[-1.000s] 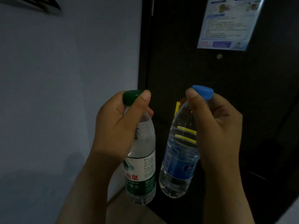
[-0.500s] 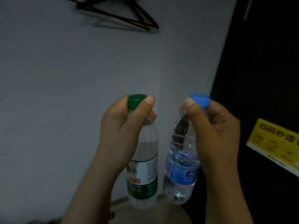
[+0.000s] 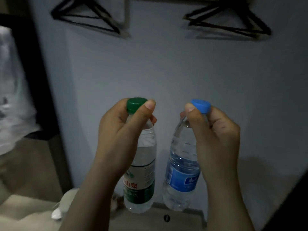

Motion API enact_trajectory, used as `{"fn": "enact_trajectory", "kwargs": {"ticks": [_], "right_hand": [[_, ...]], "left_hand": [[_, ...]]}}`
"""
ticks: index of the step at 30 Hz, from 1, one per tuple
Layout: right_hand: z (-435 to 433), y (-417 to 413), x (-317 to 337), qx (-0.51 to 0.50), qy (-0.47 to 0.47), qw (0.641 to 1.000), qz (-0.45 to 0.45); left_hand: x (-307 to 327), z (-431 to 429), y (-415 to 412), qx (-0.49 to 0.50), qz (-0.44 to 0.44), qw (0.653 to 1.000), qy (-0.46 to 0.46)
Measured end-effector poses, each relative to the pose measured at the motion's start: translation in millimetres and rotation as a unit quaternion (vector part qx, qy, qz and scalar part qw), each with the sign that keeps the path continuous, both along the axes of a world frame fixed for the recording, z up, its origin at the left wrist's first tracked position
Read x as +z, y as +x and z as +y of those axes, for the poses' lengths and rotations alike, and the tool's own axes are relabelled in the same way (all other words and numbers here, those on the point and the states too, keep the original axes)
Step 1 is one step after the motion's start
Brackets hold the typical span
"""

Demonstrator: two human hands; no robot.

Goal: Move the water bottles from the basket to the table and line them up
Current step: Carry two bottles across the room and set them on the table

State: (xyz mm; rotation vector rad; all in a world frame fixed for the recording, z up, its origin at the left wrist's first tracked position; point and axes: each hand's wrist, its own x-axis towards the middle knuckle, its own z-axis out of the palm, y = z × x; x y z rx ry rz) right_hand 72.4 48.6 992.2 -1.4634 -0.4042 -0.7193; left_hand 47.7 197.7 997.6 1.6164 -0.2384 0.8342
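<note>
My left hand (image 3: 123,135) grips the neck of a green-capped water bottle (image 3: 141,185) with a green and white label, thumb up beside the cap. My right hand (image 3: 215,139) grips the neck of a blue-capped water bottle (image 3: 181,174) with a blue label. Both bottles hang upright, side by side and apart, in front of a grey wall. Their bases hover just above a pale tabletop (image 3: 183,220) at the bottom of the view. No basket is in view.
Two black clothes hangers (image 3: 86,19) (image 3: 228,22) hang on the grey wall above. A dark post (image 3: 41,90) runs down the left, with white fabric (image 3: 11,90) beside it. A white object (image 3: 65,204) lies at lower left. A small dark hole (image 3: 166,217) marks the tabletop.
The view has swung left from the dark door to the grey wall with hangers. Both hands keep their grip on the bottles, now a little further apart, with the tabletop appearing beneath them.
</note>
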Motion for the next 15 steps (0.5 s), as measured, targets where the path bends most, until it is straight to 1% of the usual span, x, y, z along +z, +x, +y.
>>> {"fn": "enact_trajectory", "kwargs": {"ticks": [4, 8, 12, 15], "right_hand": [[47.0, -2.3, 2.3, 0.081, -0.011, 0.997, -0.011], [87.0, -5.9, 3.5, 0.174, -0.003, 0.985, -0.015], [116.2, -13.0, 2.4, 0.29, -0.004, 0.956, -0.036], [132.6, -14.4, 2.3, 0.355, -0.006, 0.935, -0.017]], "left_hand": [[-0.7, 40.3, -26.1, 0.088, -0.006, 0.996, -0.022], [0.9, 69.3, -57.4, 0.184, -0.016, 0.982, -0.021], [2.0, 81.2, -86.9, 0.278, -0.018, 0.96, -0.024], [1.2, 81.9, -106.4, 0.342, -0.016, 0.939, -0.025]]}}
